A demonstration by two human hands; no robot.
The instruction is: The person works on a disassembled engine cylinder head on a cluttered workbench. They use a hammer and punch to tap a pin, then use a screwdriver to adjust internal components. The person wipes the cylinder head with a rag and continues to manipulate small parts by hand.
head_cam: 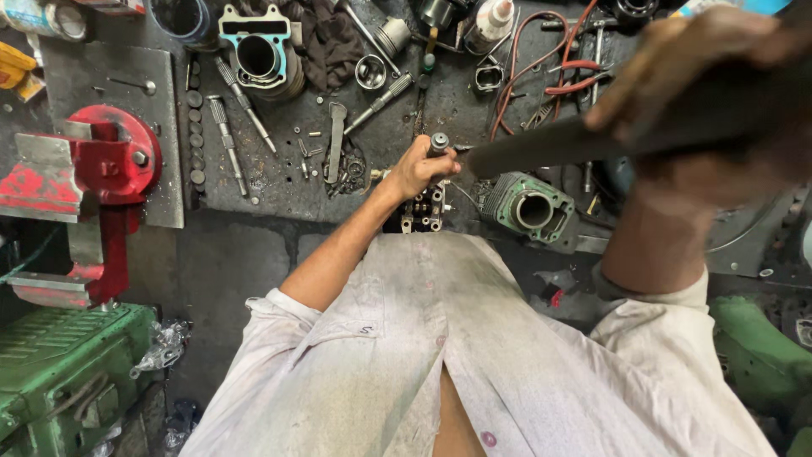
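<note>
My left hand (416, 169) is closed around a short metal punch (439, 144), held upright on a dark engine head (425, 209) at the front edge of the greasy workbench (279, 182). My right hand (702, 76) is raised close to the camera and grips the handle of a long dark tool (550, 145). That tool's far end reaches toward the top of the punch. Both arms come out of a pale, stained shirt that fills the lower middle of the view.
A green engine cylinder (529, 206) lies right of the head. A red bench vise (101, 165) sits at the left, green machinery (59, 372) below it. A teal cylinder block (256, 51), bolts, pistons, red wires (541, 68) and several small parts cover the bench.
</note>
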